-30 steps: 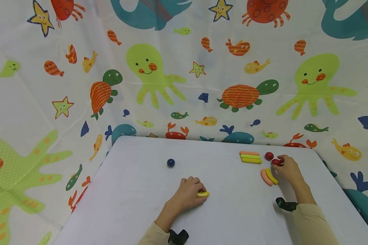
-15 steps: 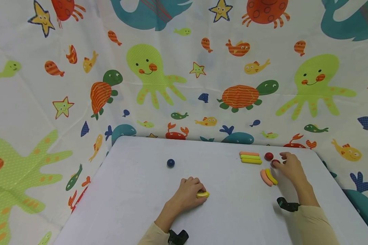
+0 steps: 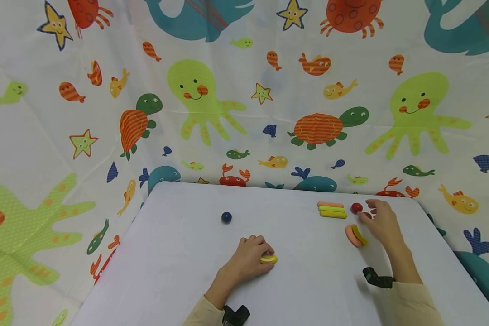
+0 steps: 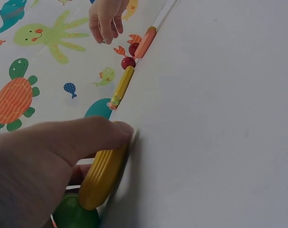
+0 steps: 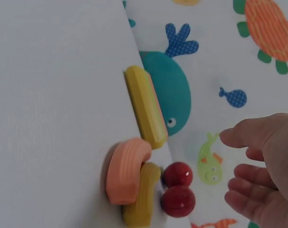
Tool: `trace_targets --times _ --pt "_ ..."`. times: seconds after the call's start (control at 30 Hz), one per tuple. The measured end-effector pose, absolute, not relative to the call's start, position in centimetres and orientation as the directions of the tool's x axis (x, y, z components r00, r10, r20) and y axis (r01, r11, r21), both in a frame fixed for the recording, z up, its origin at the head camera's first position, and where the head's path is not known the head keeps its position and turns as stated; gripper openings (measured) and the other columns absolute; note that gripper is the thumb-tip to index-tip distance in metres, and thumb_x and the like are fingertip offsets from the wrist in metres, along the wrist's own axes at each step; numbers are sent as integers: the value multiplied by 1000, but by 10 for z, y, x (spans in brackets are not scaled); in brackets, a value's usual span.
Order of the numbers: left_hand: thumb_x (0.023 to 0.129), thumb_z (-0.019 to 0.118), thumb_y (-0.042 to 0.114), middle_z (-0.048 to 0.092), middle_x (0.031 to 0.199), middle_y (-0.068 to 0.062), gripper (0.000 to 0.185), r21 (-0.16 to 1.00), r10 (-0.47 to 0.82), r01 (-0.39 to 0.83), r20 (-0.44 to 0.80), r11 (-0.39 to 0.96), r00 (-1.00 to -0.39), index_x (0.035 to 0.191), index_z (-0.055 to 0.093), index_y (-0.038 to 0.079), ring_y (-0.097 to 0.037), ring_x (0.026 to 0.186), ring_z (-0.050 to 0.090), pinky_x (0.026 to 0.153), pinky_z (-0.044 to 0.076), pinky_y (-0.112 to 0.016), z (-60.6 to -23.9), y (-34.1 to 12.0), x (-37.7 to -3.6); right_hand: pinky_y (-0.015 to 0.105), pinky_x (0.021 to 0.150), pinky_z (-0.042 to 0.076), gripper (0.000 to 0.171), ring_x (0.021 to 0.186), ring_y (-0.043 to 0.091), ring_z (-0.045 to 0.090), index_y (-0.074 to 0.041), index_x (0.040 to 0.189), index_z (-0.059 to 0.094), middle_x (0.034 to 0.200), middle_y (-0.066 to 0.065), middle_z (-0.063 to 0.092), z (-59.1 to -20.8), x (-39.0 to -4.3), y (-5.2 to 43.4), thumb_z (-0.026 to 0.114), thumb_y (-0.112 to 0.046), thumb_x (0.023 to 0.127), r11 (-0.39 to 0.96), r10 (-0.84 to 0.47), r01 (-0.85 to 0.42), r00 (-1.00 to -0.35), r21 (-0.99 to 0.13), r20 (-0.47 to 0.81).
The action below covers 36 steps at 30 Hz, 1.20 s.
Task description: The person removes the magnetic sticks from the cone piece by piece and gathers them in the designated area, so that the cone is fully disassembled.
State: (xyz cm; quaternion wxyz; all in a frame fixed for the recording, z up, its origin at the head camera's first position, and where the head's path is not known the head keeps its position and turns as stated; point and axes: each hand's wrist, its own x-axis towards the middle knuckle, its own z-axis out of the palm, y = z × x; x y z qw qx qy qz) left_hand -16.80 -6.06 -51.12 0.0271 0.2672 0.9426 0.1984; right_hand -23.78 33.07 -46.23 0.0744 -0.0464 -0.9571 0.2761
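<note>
My left hand (image 3: 250, 258) rests low over the table and grips a ridged yellow curved stick (image 4: 106, 175) between thumb and fingers. Beside that stick, a green ball (image 4: 76, 213) shows in the left wrist view; the hand hides it from the head view. At the right, my right hand (image 3: 385, 222) is held above two red balls, its thumb and fingers apart with nothing between them. One red ball (image 3: 356, 208) is plainly visible; the other red ball (image 5: 178, 201) is partly covered by the hand in the head view. The two balls sit close together.
In front of the red balls lie a peach curved stick (image 3: 353, 236) and a yellow curved stick (image 3: 360, 235), side by side. Left of the balls is a row of straight sticks (image 3: 333, 214), peach and yellow. A dark blue ball (image 3: 226, 217) stands farther left on the white table (image 3: 179, 262).
My right hand has let go of the nearer red ball, drawn its fingers apart and shifted slightly. My left hand stays in place with the yellow curved stick.
</note>
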Motion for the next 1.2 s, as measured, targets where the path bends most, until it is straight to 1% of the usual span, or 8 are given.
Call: trace_targets --times 0.2,0.4,0.5,0.67,0.87,1.0,1.2 --pt "88 74 40 62 108 8 26 407 516 493 59 769 -854 110 73 26 -10 101 52 88 41 -34 -511 -64 -170 60 92 51 54 112 46 51 8 137 49 128 32 49 -457 -232 318 67 -18 93 838 102 0 -982 -546 157" --pt "86 76 36 62 112 6 31 445 518 486 57 752 -854 113 73 22 -10 102 53 88 45 -28 -509 -70 -171 59 91 52 55 111 44 50 7 137 49 129 31 49 -450 -226 303 69 -19 93 841 70 -34 -983 -540 171" --pt "84 78 33 61 113 5 33 468 511 472 48 747 -858 115 72 21 -10 102 53 88 46 -27 -507 -74 -172 57 92 52 54 108 42 51 7 136 50 127 30 51 -448 -223 295 68 -18 92 837 50 -62 -981 -543 189" --pt "83 79 28 60 114 6 36 493 500 437 4 752 -866 117 72 20 -9 102 52 90 46 -29 -501 -80 -173 57 94 51 52 108 41 53 6 135 51 127 28 51 -446 -219 281 68 -17 92 839 32 -85 -978 -538 206" --pt "83 78 21 61 120 4 39 502 476 388 -55 773 -878 121 70 18 -12 110 55 97 50 -32 -496 -88 -175 57 93 53 51 113 42 54 3 135 52 132 27 50 -446 -215 263 69 -18 92 835 14 -98 -980 -541 199" --pt "83 76 15 62 120 3 38 506 457 366 -63 781 -887 121 70 17 -14 111 55 96 51 -34 -494 -93 -176 56 93 53 50 114 40 55 2 134 54 132 26 51 -448 -214 253 71 -16 91 827 -21 -136 -977 -546 212" --pt "86 71 9 63 118 2 34 518 444 346 -73 782 -893 120 71 14 -13 108 57 96 52 -34 -492 -98 -177 55 94 54 51 116 38 55 -1 135 55 132 23 53 -455 -213 241 73 -17 90 816 -59 -171 -975 -552 215"
